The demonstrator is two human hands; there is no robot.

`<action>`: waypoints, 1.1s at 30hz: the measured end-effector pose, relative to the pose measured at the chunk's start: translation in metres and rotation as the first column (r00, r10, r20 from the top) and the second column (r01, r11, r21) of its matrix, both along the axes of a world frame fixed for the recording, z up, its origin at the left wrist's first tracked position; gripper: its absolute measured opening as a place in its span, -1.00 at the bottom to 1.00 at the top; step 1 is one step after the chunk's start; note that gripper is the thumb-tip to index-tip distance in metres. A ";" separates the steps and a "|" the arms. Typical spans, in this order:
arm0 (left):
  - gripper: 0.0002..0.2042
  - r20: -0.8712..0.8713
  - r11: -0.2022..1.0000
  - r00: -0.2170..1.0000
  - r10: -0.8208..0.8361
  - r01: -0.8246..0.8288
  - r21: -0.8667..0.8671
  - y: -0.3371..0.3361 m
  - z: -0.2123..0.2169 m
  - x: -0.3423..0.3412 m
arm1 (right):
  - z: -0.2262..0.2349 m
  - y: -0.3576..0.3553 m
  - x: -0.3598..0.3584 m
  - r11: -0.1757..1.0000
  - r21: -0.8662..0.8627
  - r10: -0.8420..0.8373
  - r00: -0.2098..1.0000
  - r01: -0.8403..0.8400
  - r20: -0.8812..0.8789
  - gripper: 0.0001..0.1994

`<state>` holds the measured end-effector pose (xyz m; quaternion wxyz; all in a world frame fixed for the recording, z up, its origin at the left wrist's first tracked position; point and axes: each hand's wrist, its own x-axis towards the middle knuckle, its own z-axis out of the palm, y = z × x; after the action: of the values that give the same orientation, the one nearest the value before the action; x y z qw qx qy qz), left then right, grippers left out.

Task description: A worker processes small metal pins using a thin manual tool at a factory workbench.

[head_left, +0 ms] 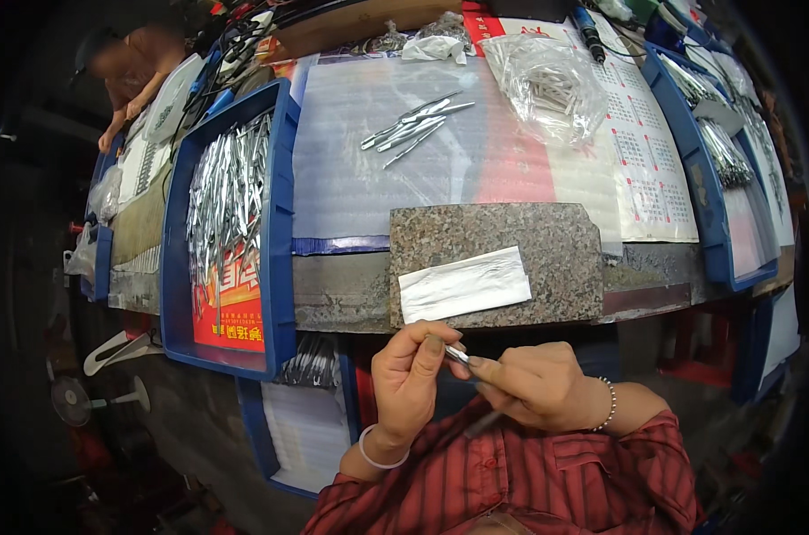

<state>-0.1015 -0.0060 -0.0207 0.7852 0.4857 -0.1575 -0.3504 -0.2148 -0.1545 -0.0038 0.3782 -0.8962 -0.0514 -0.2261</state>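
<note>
Close to my body, below the table's front edge, both hands meet at a small, slender silver metal piece (458, 355). My left hand (406, 374) pinches one end between thumb and fingertips. My right hand (543, 383) is closed round the other end, its fingers hiding much of the piece. A blurred grey strip (483, 424) shows under the right hand; I cannot tell what it is. Just beyond the hands lies a speckled granite slab (556, 254) with a folded white cloth or paper (467, 285) on it. Several slender silver metal pieces (413, 129) rest on the plastic-covered sheet further back.
A blue tray (284, 223) of similar metal pieces stands left, and another blue bin (284, 468) sits below it. At the back right are a clear bag of pale pieces (556, 89) and a blue tray (690, 160). Another person's hand (110, 141) shows far left.
</note>
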 end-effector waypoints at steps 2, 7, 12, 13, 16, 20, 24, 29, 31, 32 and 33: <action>-0.78 -0.013 0.999 0.999 -0.032 0.032 0.011 0.001 0.002 0.000 | -0.001 0.000 -0.001 0.998 -0.049 -0.037 0.998 0.039 0.053 -0.73; -0.87 0.121 0.985 0.978 -0.167 0.162 0.050 0.007 0.004 0.017 | 0.008 -0.017 0.001 0.990 -0.132 0.063 0.989 -0.045 0.134 -0.90; -0.79 0.723 0.956 0.647 -0.244 0.037 0.290 0.005 0.010 0.031 | 0.019 -0.035 0.008 0.965 -0.218 0.153 0.988 -0.143 0.030 -0.85; -0.81 0.763 0.960 0.612 -0.206 -0.024 0.279 0.003 0.010 0.030 | 0.022 -0.042 0.007 0.962 -0.232 0.144 0.989 -0.146 -0.027 -0.83; -0.83 0.888 0.947 0.449 -0.103 -0.229 0.225 0.002 0.005 0.037 | 0.026 -0.058 0.009 0.986 -0.153 -0.048 0.996 0.060 0.081 -0.67; -0.82 0.965 0.898 0.233 -0.119 -0.389 0.205 -0.008 -0.014 0.049 | 0.041 -0.065 0.014 0.995 0.023 -0.092 0.995 0.093 -0.038 -0.55; -0.82 0.967 0.888 0.183 -0.178 -0.393 0.238 -0.007 -0.024 0.050 | 0.039 -0.059 0.020 0.995 0.072 -0.061 0.991 0.070 -0.122 -0.74; -0.79 0.956 0.894 0.212 -0.204 -0.358 0.270 -0.006 -0.021 0.052 | 0.046 -0.047 0.029 0.988 0.136 -0.125 0.899 0.074 0.420 -0.52; -0.79 0.957 0.904 0.218 -0.190 -0.342 0.258 -0.008 -0.020 0.055 | 0.017 -0.053 0.048 0.998 -0.047 0.037 0.989 -0.045 -0.144 -0.83; -0.79 0.952 0.906 0.233 -0.198 -0.328 0.269 -0.007 -0.021 0.055 | 0.016 -0.054 0.048 1.000 -0.004 -0.011 0.980 0.010 -0.197 -0.83; -0.78 0.943 0.902 0.256 -0.211 -0.321 0.289 -0.003 -0.022 0.053 | 0.015 -0.054 0.046 0.999 0.034 -0.024 0.981 0.031 -0.195 -0.83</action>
<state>-0.0489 -0.0089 -0.0427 0.4088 0.7604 -0.5041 0.0226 -0.1684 -0.2087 0.0108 0.3947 -0.9075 0.0022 -0.1437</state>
